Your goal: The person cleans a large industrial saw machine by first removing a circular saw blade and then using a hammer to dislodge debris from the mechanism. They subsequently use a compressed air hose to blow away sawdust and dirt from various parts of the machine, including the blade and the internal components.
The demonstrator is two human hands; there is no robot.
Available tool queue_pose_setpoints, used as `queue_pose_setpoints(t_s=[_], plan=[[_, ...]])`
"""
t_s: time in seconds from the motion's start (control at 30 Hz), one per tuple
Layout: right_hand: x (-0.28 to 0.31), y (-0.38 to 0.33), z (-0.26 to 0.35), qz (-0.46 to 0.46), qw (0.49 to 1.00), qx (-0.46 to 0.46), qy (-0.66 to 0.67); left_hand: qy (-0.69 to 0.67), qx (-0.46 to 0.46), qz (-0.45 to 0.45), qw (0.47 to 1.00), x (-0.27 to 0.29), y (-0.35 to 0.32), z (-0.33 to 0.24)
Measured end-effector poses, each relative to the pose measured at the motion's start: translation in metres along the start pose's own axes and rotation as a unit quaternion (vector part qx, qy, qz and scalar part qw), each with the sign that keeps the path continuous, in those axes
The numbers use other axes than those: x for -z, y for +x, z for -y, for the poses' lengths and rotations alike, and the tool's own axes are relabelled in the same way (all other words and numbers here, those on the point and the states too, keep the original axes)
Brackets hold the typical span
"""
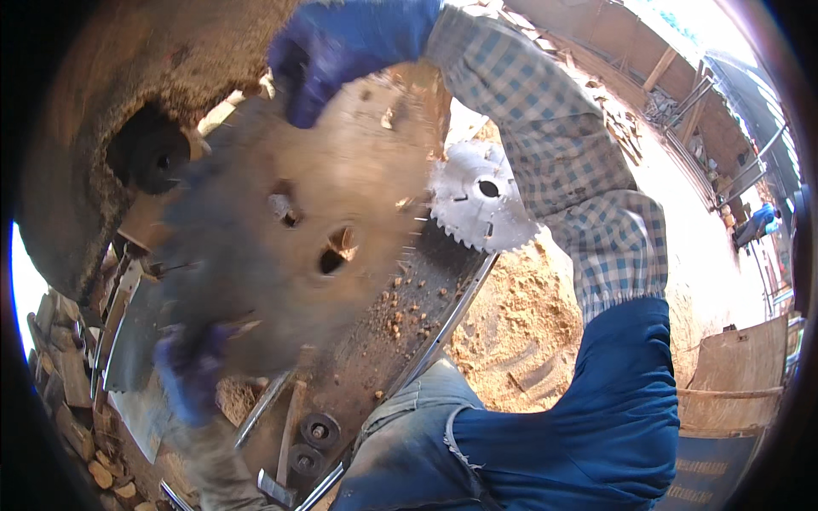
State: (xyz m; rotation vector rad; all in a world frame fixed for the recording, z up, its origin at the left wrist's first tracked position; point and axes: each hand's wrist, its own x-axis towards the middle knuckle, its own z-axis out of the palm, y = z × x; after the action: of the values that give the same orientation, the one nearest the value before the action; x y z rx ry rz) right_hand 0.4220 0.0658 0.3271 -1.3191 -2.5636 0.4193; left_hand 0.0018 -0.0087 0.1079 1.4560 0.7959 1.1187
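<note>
A large, worn circular saw blade [375, 162], brown and grey with motion blur, is held up tilted in front of me. It has a centre hole and a smaller hole beside it. At its top edge my right hand [349, 55], in a blue-purple glove, is closed on the rim. My left hand [189, 370], gloved too and smeared by motion, grips the lower left rim. Behind the held blade lies a smaller silver saw blade [464, 209] with teeth around its edge. To the left, a dark round shaft end [162, 162] sits in a sawdust-caked recess.
Below runs a dark metal bed [358, 375] scattered with wood crumbs. Two round metal discs [319, 431] rest near its lower end. Sawdust [520, 324] is heaped at the right, and split wood [72, 383] is stacked at the far left. Another person [757, 225] is far off at right.
</note>
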Motion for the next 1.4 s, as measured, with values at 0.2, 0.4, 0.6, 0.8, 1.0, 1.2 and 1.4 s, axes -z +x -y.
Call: queue_pose_setpoints(t_s=[0.2,0.4,0.6,0.8,1.0,1.2,1.4], plan=[[-0.048,-0.078,-0.168,0.205,0.968,-0.131,-0.057,-0.229,0.168,0.119,0.952,-0.256,0.018,0.124],[-0.118,-0.107,-0.326,0.417,0.879,-0.23,-0.002,-0.522,0.324,0.118,0.781,-0.397,0.02,0.239],[-0.189,-0.105,-0.401,0.434,0.868,-0.235,-0.061,-0.489,0.251,0.074,0.832,-0.468,0.005,0.337],[-0.251,-0.091,-0.416,0.152,0.972,-0.178,-0.019,-0.441,0.375,-0.062,0.813,-0.482,0.03,0.363],[-0.268,-0.115,-0.336,0.092,0.983,-0.142,0.075,-0.301,0.458,0.003,0.836,-0.492,0.064,0.392],[-0.311,-0.096,-0.265,-0.021,0.969,-0.134,0.207,-0.003,0.259,-0.166,0.952,-0.389,0.02,0.318],[-0.432,-0.026,-0.026,0.05,0.983,0.136,0.112,-0.264,0.275,-0.339,0.86,-0.2,-0.165,0.26]])
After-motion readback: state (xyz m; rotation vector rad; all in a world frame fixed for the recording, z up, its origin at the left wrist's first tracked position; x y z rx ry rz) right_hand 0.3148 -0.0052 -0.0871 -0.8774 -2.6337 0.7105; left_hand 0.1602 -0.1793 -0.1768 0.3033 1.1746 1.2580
